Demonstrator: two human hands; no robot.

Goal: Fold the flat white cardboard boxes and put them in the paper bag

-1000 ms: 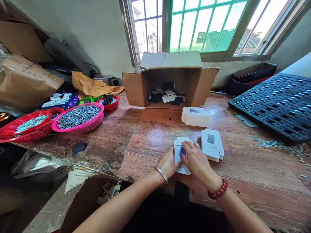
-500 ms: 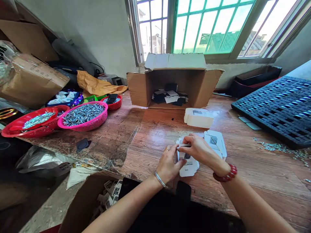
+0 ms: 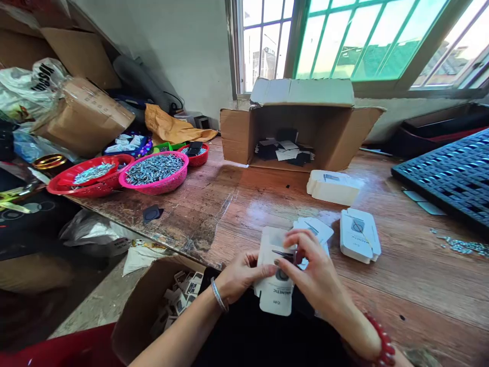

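My left hand (image 3: 241, 278) grips the left edge of a flat, unfolded white box (image 3: 275, 302) printed "MAGNETIC", thumb on its face. My right hand (image 3: 319, 270) is closed at the box's right side, thumb against the printed face; some of its fingertips are hidden behind the card. The box is lifted over the table's front edge. Just behind my right hand lie more flat white boxes (image 3: 319, 229), loosely fanned. To their right sits a stack of flat boxes (image 3: 359, 235) with a band across it. Another white stack (image 3: 333, 187) stands farther back.
An open carton (image 3: 236, 136) holding black and white cards stands at the back. Baskets of metal parts (image 3: 155, 188) line the left. A black woven crate (image 3: 446, 173) and small silver pieces (image 3: 462, 245) are right. Below the edge, a carton (image 3: 132, 311) contains small boxes.
Both hands have come nearer to me, bringing one flat box off the loose pile. The view has turned left. The banded stack now shows fully, apart from my right hand.
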